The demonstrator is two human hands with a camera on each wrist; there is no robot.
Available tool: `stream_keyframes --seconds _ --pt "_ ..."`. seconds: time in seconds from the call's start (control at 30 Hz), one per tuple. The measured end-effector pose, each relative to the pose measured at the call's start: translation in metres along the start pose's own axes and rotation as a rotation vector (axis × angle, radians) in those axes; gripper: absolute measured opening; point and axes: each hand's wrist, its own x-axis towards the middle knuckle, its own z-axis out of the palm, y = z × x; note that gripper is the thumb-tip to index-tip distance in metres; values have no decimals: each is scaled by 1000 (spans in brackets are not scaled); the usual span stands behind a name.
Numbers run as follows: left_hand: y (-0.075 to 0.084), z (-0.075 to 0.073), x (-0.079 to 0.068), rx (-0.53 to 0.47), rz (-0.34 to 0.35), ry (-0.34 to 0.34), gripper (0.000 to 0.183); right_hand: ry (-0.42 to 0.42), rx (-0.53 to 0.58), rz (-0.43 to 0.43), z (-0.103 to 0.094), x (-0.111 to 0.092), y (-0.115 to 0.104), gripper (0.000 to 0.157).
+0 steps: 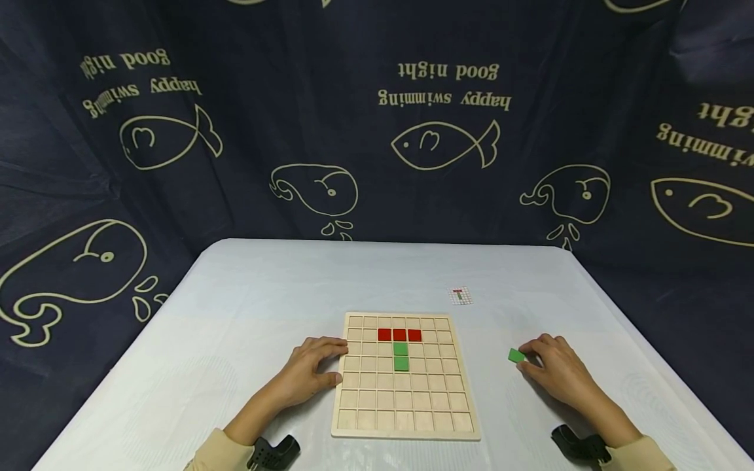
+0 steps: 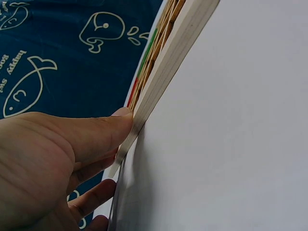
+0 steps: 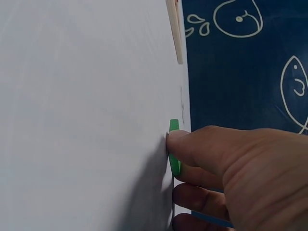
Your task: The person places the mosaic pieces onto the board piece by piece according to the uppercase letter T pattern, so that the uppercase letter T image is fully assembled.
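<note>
My right hand (image 1: 556,367) pinches a small green square tile (image 1: 516,355) between thumb and fingers, close to the white tabletop and right of the board. In the right wrist view the thumb lies across the green tile (image 3: 174,126). A wooden grid board (image 1: 406,418) lies in front of me. Three red tiles (image 1: 399,335) form a row in its upper part, with two green tiles (image 1: 401,363) in a column under the middle one. My left hand (image 1: 309,373) rests against the board's left edge, thumb and fingertips touching it; the left wrist view shows the thumb on the board's side (image 2: 159,82).
Behind the board, slightly right, lies a small card (image 1: 460,296) printed with a red and green T on a grid. A white cloth covers the table (image 1: 283,281). A dark curtain (image 1: 365,131) with fish drawings hangs beyond its far edge.
</note>
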Motion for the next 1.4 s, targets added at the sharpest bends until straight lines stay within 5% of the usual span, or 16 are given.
stream_keyframes --seconds 0.6,1.4 --pt "1 -1 0 12 5 0 47 36 -2 -34 0 1 -2 20" --pt "3 -1 0 -16 -12 -3 47 28 14 -70 5 9 -32 20"
